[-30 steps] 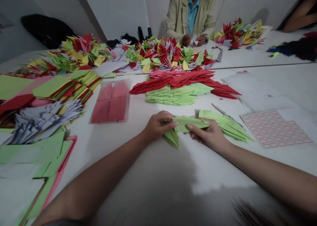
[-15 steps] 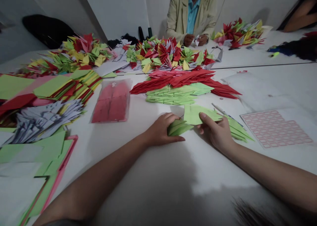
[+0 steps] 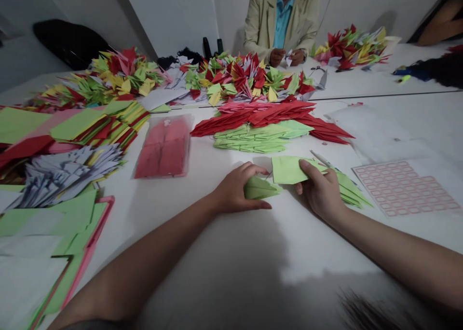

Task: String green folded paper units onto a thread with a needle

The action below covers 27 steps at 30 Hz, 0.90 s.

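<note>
My left hand (image 3: 237, 189) is curled around a few folded green paper pieces (image 3: 261, 189), their pointed ends facing right. A thin dark line, perhaps a needle or wire, shows by its index fingertip. Pinched between thumb and fingers of my right hand (image 3: 320, 185) is a flat green folded paper (image 3: 287, 170), just right of the left hand and apart from its papers. More pointed green folded papers (image 3: 350, 190) lie beyond the right hand, with a pen (image 3: 323, 158) beside them. Behind both hands are a row of green folded papers (image 3: 249, 139) and a pile of red ones (image 3: 260, 115).
A clear packet of red paper (image 3: 162, 149) lies to the left, near stacks of coloured paper (image 3: 79, 125) and white folded pieces (image 3: 72, 173). A label sheet (image 3: 405, 187) is at right. Colourful paper heaps (image 3: 246, 79) stand at the back, where a person (image 3: 282, 26) handles white paper.
My right hand has shifted slightly right with its green paper, widening the gap to the papers in my left hand. The left hand has barely moved.
</note>
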### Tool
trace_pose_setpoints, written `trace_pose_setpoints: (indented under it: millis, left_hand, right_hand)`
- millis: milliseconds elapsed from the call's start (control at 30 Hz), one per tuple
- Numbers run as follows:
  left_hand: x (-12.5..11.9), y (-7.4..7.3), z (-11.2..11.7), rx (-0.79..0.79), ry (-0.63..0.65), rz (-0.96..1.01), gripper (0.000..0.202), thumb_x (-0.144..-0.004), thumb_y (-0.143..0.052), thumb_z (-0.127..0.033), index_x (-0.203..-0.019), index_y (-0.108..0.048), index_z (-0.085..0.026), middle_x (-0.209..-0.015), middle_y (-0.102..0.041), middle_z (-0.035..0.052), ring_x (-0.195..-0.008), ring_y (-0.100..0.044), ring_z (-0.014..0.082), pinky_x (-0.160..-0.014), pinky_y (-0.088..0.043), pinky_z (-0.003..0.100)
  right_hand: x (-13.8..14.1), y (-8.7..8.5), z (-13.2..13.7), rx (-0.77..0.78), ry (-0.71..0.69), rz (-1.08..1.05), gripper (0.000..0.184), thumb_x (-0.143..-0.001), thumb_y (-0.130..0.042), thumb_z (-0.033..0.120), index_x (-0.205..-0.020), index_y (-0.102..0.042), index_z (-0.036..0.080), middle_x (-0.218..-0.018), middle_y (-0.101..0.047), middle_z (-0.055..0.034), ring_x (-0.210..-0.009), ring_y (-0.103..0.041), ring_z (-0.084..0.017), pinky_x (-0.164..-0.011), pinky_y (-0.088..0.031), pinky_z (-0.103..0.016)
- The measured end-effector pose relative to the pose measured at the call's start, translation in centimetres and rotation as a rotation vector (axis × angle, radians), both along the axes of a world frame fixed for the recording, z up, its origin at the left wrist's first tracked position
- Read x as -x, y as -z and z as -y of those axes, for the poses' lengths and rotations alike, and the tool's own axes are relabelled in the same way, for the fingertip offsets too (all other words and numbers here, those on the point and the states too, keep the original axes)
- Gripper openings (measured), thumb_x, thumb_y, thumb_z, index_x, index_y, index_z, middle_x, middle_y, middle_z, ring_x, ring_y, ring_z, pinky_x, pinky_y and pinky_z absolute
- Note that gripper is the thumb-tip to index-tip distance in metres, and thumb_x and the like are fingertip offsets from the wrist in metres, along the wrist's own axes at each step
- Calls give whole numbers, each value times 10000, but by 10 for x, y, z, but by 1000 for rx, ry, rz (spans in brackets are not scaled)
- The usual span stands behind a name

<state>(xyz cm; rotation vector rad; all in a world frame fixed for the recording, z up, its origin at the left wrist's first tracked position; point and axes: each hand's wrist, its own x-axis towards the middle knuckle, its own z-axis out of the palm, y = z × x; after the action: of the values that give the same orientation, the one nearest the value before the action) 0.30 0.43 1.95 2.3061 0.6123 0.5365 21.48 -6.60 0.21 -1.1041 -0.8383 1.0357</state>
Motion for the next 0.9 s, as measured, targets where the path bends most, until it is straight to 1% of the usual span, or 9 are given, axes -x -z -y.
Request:
trace_pose_setpoints:
  millis: [33,67,133,200,367,533,667,733,900]
  left_hand:
    - [0,0,0,-14,7,-5,690,-682,-722,-611,-1191,-540,-181,-1116,-576,105,-1019,-533,266,-901,-409,357]
    - [-1,0,0,-22,14,-8,665,-706,-708,-595,-1195,-535,-179,-1123,-578,109,-1028,-532,269,-913,-404,363]
    - [-1,0,0,-12,23,-2,540,-817,-609,-537,-1210,-526,-175,-1130,-577,111,-1034,-532,260,-925,-396,363]
    - [0,-1,0,16,29,20,473,-892,-511,-488,-1243,-507,-172,-1146,-566,110,-1056,-524,252,-934,-390,356]
    - [3,-2,-1,54,62,51,443,-961,-360,-445,-1287,-493,-175,-1147,-557,101,-1067,-511,241,-940,-389,359]
    - [4,0,-2,54,57,73,462,-955,-369,-483,-1277,-508,-182,-1126,-565,100,-1039,-523,242,-927,-401,372]
    - [3,0,-1,11,64,56,512,-895,-489,-526,-1273,-503,-182,-1115,-567,101,-1031,-523,250,-924,-407,376]
    - [3,0,-1,-2,61,42,494,-894,-497,-498,-1276,-498,-184,-1126,-564,103,-1041,-518,252,-925,-408,375]
    - [4,3,-4,9,74,47,427,-912,-405,-388,-1271,-501,-178,-1066,-560,91,-986,-525,238,-865,-417,361]
  right_hand:
    - [-1,1,0,4,10,6,324,-860,-646,411,-630,-575,195,-464,-499,15,-395,-420,-116,-396,-294,-272]
    - [-1,1,-1,5,18,10,326,-855,-653,414,-631,-568,193,-471,-496,16,-395,-413,-112,-393,-284,-271]
    - [-3,1,-1,0,34,3,340,-840,-670,417,-618,-542,194,-477,-475,25,-397,-393,-106,-383,-269,-267]
    - [-4,2,-2,-12,39,-10,352,-825,-687,419,-610,-518,197,-476,-443,34,-403,-370,-102,-374,-251,-264]
    - [-6,5,-3,-19,85,52,360,-817,-696,437,-626,-510,195,-476,-424,37,-423,-357,-103,-375,-226,-262]
    - [-7,7,-3,-23,91,72,373,-826,-681,447,-622,-487,202,-466,-414,39,-418,-349,-106,-371,-232,-266]
    - [-7,6,-4,-29,90,79,381,-826,-681,440,-610,-473,205,-457,-407,39,-414,-344,-106,-371,-231,-268]
    - [-7,6,-4,-31,84,72,377,-829,-680,433,-610,-476,204,-458,-409,38,-416,-344,-106,-374,-227,-269]
    - [-8,7,-4,-34,80,54,381,-828,-685,424,-601,-473,204,-455,-409,35,-418,-347,-109,-378,-229,-271]
